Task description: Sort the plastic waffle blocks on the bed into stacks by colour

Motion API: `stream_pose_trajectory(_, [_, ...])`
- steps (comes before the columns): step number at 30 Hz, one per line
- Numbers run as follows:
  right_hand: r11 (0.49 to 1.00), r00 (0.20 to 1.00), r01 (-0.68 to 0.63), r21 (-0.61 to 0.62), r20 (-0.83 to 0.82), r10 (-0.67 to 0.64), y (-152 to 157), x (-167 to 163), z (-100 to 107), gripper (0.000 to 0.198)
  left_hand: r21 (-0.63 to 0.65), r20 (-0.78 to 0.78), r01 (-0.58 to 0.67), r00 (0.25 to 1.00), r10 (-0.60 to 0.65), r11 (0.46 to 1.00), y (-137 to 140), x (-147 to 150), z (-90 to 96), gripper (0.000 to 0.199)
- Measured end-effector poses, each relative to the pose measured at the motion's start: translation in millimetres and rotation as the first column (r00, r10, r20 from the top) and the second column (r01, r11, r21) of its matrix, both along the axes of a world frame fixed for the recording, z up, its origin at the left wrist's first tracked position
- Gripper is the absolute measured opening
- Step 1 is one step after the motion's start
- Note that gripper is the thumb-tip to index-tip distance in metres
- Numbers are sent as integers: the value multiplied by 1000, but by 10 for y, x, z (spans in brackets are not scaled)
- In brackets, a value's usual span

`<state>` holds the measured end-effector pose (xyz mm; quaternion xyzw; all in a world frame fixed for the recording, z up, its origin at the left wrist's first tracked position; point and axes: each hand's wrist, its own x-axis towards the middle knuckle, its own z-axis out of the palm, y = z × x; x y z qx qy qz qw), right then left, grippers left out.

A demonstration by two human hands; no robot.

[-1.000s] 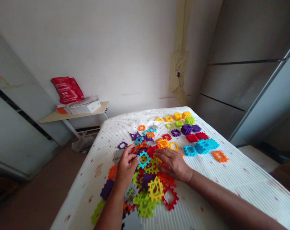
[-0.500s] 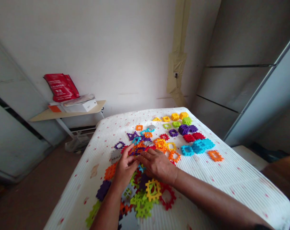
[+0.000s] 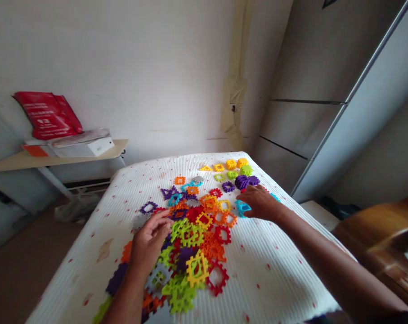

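Note:
My left hand [image 3: 151,240] rests at the left side of a heap of interlocking plastic tiles, its fingers loosely curled and apart with nothing visible in them. Close to its fingertips lie lime-green tiles [image 3: 186,231] and a dark purple square frame tile [image 3: 148,207]. Farther right, my right hand [image 3: 261,202] is palm down, with fingers and thumb around a light-blue square tile [image 3: 242,208]. It covers most of the red and blue stacks beneath it. Just beyond its fingers stands a stack of purple tiles [image 3: 241,182].
Yellow tile stacks [image 3: 230,164] and a lime-green stack [image 3: 246,170] stand at the far end of the cloth-covered table [image 3: 257,270]. At left, a side table [image 3: 121,146] carries a white box [image 3: 89,147] and a red bag [image 3: 48,114]. A tall cabinet [image 3: 291,126] stands at right.
My right hand has left the middle of the heap and moved right to the blue and red stacks. My left hand stays by the heap, its fingers looser. The view has turned right.

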<state>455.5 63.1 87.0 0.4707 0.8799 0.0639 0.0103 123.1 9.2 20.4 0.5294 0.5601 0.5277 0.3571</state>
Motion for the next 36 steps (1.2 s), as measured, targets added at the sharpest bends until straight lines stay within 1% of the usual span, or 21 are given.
stream_pose_trajectory(2, [998,996,50,-48,72,-46,25,62,-12,34,12,-23,0,1000,0,1000,6,9,-19,52])
stream_pose_trajectory(5, [993,989,82,-90,131,-70,47,55,-51,32,11,-48,-1,999,2,1000,12,12,-47,50])
stream_pose_trajectory(9, [989,987,103,-103,134,-89,91,54,-117,34,-6,-61,-14,998,13,1000,17,2,-52,50])
stream_pose_trajectory(14, [991,989,92,-102,129,-78,125,98,-185,43,3,-62,-10,998,11,1000,8,10,-21,48])
stream_pose_trajectory(18, [993,990,75,-96,124,-63,118,91,-197,41,3,-62,-13,998,13,1000,1,11,-26,45])
stream_pose_trajectory(23, [990,986,91,-104,151,-74,140,66,-232,40,23,-35,-12,999,13,1000,-3,9,-47,41])
stream_pose_trajectory(25, [990,983,93,-105,168,-75,155,58,-258,39,28,-73,-7,997,9,1000,-13,11,-35,37])
stream_pose_trajectory(27, [990,981,92,-103,179,-73,154,53,-277,41,40,-151,33,988,-26,999,-34,15,1,29])
stream_pose_trajectory(29, [992,979,96,-77,185,-81,125,47,-278,48,33,-264,122,958,-109,992,-66,16,55,20])
stream_pose_trajectory(30, [994,981,92,-52,177,-81,98,41,-271,53,13,-327,185,930,-170,983,-84,15,83,16])
stream_pose_trajectory(32, [999,991,49,14,127,-51,21,7,-242,59,-59,-445,309,843,-302,949,-123,9,128,13])
stream_pose_trajectory(34, [996,999,-30,88,36,27,-79,-67,-212,53,-136,-536,379,749,-390,915,-161,3,147,14])
stream_pose_trajectory(36, [983,991,-104,149,-70,115,-191,-185,-213,37,-198,-590,399,681,-434,895,-194,3,140,25])
